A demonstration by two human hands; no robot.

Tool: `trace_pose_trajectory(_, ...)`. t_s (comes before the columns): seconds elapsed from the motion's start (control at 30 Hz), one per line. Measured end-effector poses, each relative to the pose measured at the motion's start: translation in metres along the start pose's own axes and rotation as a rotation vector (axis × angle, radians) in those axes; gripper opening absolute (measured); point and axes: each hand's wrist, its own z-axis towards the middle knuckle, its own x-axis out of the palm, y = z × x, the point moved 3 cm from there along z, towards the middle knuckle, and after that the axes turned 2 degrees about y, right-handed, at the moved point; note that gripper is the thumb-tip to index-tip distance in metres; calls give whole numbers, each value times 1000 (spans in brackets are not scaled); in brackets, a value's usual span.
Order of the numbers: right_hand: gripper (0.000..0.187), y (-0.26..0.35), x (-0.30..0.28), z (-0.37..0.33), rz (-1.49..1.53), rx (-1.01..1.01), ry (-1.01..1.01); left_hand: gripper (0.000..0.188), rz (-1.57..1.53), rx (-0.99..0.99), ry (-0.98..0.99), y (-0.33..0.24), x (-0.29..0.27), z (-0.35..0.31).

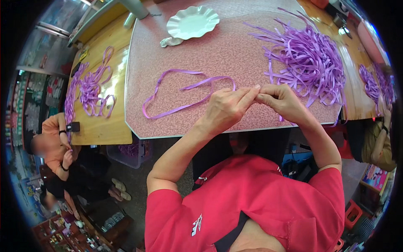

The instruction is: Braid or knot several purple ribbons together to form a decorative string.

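Our red shirt [252, 197] is nearest. Near the surface's [189, 126] front edge, left hand [228, 107] and right hand [283, 101], fingers closed, seemingly pinch the ribbon [184, 71]: probably light, soft, best taken at its end.

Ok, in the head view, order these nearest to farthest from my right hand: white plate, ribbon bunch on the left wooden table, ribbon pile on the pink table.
1. Ribbon pile: just beyond your right hand, toward the right.
2. White plate: toward the pink table's far side, to the left.
3. Ribbon bunch: far left, on the wooden table.
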Motion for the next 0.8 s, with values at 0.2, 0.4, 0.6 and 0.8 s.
trace_pose_trajectory(0.2,25,4,-6,1,-256,23,102,28,24,85,96,1,0,-10)
trace_pose_trajectory(0.4,18,27,-29,-7,-444,-223,135,14,-53,19,47,20,-33,-10)
trace_pose_trajectory(0.6,18,20,-105,-25,-459,-19,5,6,-158,-200,71,91,-106,-36)
trace_pose_trajectory(0.8,19,1,-149,-42,-276,59,-93,6,-592,-571,257,132,-148,-70)
